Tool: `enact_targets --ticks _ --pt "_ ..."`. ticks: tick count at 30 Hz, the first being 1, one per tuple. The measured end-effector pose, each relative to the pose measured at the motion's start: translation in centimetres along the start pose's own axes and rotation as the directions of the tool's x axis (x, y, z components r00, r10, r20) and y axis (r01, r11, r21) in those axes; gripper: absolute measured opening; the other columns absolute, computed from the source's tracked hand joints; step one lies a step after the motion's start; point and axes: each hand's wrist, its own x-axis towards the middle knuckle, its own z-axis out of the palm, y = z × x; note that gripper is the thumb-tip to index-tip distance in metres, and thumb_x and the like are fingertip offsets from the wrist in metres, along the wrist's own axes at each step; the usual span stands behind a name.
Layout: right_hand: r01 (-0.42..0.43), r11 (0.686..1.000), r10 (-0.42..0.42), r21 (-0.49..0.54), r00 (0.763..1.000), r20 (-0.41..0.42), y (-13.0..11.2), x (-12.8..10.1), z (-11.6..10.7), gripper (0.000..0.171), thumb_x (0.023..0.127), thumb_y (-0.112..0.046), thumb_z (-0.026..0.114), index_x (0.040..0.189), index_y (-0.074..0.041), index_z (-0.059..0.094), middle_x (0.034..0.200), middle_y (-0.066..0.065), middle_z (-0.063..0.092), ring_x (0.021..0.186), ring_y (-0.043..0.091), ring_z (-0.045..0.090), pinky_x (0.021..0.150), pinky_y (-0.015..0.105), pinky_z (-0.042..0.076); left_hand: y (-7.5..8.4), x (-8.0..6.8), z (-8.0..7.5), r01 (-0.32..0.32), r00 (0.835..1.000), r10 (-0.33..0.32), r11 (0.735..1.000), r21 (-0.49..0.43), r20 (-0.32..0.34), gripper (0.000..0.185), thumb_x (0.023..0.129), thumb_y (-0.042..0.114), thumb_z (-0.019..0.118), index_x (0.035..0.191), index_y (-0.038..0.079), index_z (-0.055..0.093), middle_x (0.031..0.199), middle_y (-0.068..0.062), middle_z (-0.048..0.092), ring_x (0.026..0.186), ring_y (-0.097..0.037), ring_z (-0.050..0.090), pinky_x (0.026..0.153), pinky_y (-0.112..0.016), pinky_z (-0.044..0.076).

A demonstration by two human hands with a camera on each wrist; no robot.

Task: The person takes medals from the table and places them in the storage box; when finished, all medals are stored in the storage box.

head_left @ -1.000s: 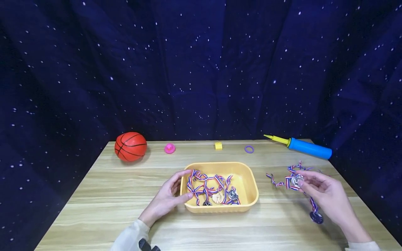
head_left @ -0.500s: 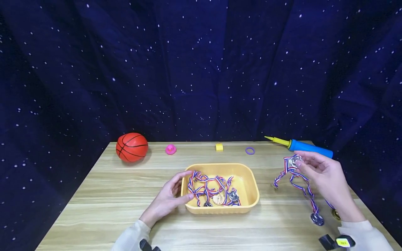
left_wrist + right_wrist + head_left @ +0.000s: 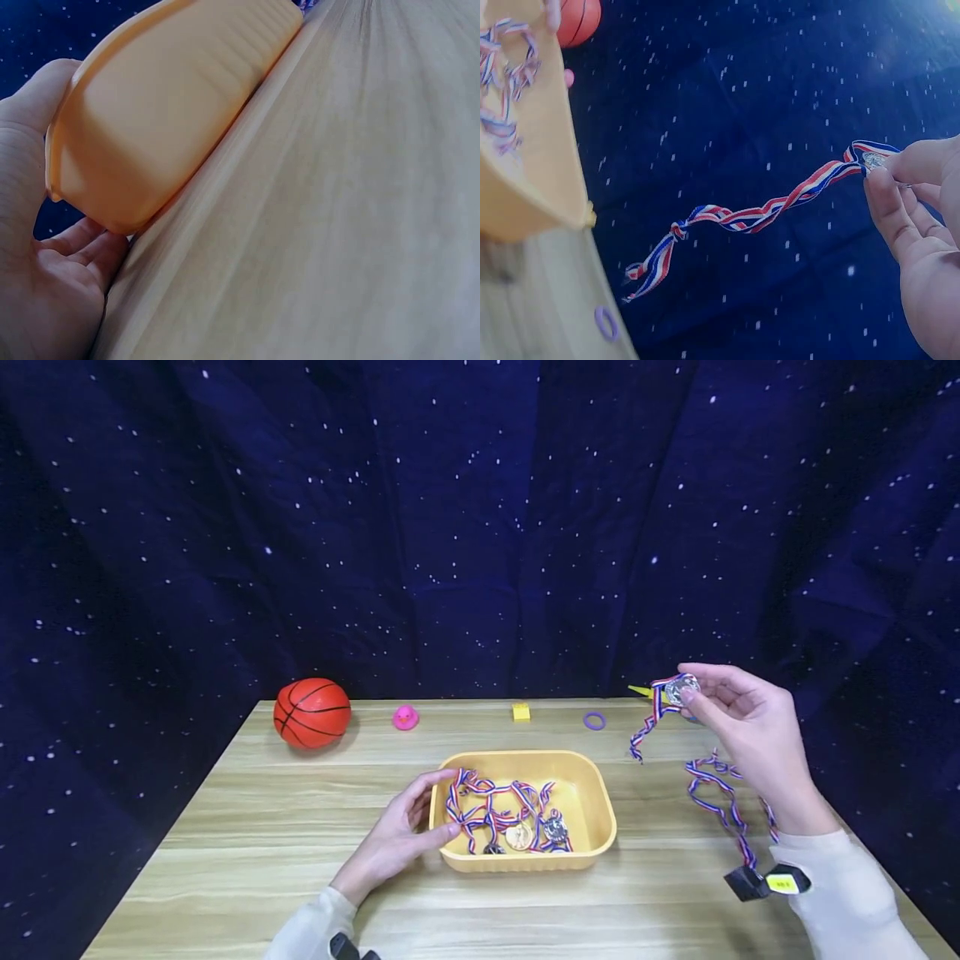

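My right hand (image 3: 750, 735) pinches a silver medal (image 3: 682, 690) between thumb and fingers, raised above the table's right side. Its red, white and blue ribbon, knotted near the end, dangles to the left; the right wrist view shows this ribbon (image 3: 772, 214) in full. At the left end of a yellow plastic bin (image 3: 597, 777), my left hand (image 3: 397, 839) grips the rim, thumb at the front and fingers farther back. Inside the bin lie tangled ribbons, a gold medal (image 3: 519, 836) and a silver medal (image 3: 555, 827). More ribbon (image 3: 720, 802) lies below my right hand, its medals hidden by the wrist camera and arm.
Along the table's back stand a small basketball (image 3: 312, 713), a pink rubber duck (image 3: 406, 717), a yellow block (image 3: 521, 712) and a purple ring (image 3: 595, 721). A pump's yellow nozzle (image 3: 641, 691) shows behind the held medal; my right hand covers most of the pump.
My right hand has lifted the silver medal up and slightly left, away from the other ribbons on the table. The left hand has stayed at the bin.
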Motion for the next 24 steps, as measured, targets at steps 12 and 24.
enact_targets --ticks 12,24 --pt "0.019 0.997 -0.025 0.070 0.996 0.086 -0.1 1.5 5.6 0.032 0.100 0.012 0.074 0.132 0.010 0.072 0.106 0.008 0.078 0.093 0.011 0.074 0.085 0.024 0.067 0.1 0.0 0.1 0.008 1.000 -0.008 1.000 0.007 -0.006 0.078 0.094 0.014 0.089 0.163 0.018 0.053 0.174 -0.010 0.045 0.166 -0.038 0.032 0.137 -0.058 0.023" --pt "-0.064 0.997 0.056 0.036 0.978 0.200 3.0 -0.2 8.7 0.027 0.099 0.011 0.075 0.126 0.010 0.069 0.106 0.010 0.076 0.091 0.013 0.075 0.084 0.027 0.068 -0.1 0.1 0.0 0.007 1.000 -0.006 1.000 0.017 -0.006 0.076 0.095 0.018 0.089 0.163 0.022 0.054 0.174 -0.007 0.046 0.166 -0.038 0.032 0.136 -0.059 0.024"
